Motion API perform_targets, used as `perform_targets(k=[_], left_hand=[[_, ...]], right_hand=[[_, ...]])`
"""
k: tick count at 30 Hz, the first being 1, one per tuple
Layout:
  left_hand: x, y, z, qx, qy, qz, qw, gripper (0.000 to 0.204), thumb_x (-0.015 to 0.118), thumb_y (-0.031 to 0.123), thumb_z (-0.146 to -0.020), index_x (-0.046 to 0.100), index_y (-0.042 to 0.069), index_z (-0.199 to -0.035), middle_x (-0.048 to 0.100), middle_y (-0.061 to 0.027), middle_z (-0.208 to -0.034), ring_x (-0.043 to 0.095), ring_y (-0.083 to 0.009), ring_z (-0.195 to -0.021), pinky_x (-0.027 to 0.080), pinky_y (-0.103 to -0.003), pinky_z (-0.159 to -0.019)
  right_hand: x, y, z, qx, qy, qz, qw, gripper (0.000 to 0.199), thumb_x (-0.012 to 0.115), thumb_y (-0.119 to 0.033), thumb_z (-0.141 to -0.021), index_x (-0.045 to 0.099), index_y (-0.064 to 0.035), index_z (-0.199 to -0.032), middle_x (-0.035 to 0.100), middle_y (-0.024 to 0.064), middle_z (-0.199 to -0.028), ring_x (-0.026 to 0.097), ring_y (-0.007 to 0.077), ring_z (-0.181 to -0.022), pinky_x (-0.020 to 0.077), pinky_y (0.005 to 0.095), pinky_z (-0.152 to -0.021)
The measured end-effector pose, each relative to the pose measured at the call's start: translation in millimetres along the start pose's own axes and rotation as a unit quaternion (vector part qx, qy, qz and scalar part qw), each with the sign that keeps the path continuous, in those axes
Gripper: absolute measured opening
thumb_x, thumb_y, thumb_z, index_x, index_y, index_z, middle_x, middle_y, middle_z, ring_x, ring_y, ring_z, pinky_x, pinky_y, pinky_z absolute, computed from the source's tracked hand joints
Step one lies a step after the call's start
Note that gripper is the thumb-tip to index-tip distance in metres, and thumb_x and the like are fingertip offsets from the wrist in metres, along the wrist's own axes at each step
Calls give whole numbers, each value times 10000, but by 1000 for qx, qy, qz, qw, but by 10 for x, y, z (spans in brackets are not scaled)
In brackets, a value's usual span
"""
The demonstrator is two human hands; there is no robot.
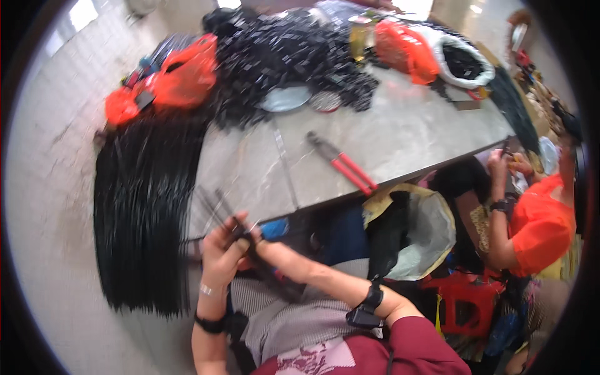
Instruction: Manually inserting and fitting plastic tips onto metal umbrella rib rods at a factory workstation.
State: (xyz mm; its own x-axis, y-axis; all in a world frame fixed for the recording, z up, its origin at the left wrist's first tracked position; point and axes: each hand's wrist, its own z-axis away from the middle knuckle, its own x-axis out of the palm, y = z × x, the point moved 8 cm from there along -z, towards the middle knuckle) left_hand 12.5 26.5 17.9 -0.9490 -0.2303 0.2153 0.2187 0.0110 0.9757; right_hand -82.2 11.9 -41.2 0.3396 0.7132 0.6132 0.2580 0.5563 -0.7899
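My left hand (pixel 220 255) is closed around a few thin dark strips (pixel 215 207), whose ends point up and away over the table's near edge. My right hand (pixel 253 236) meets it at the same spot, fingers bent against the strips and partly hidden. A soft black length (pixel 275 282) hangs below both hands across my lap. Motion blurs the fingertips. Beyond my hands, red-handled cutters (pixel 342 165) lie on the grey marbled table (pixel 250 162), with a thin, straight metal strip (pixel 285 164) to their left. A thick curtain of long black strips (pixel 147 219) drapes down on the left.
A heap of short black pieces (pixel 287 53) covers the table's far side, beside a pale oval dish (pixel 285 99) and orange-red bags (pixel 187 75). An open sack (pixel 431 234) stands near my right arm. A co-worker in an orange shirt (pixel 542 225) sits at right behind a red stool (pixel 465 303).
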Motion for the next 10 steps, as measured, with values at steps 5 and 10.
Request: perform_targets(k=[5, 10], left_hand=[[110, -172, -170, 37, -62, 144, 987, 492, 670, 108, -897, 473, -78, -1307, 643, -142, -1037, 652, -214, -926, 546, -319, -833], [148, -229, -156, 45, -74, 153, 984, 434, 666, 191, -923, 541, -29, -1275, 666, -132, -1072, 651, -215, -938, 540, -313, -841]], right_hand=[[-50, 27, 4, -15, 7, 55, 998, 866, 267, -734, -927, 611, 61, -918, 592, 88, -669, 597, 170, -629, 504, 293, -651], [-172, 247, -15, -53, 57, 32, 996, 851, 343, -769, -886, 577, 49, -846, 486, 30, -555, 464, 107, -466, 453, 241, -500]])
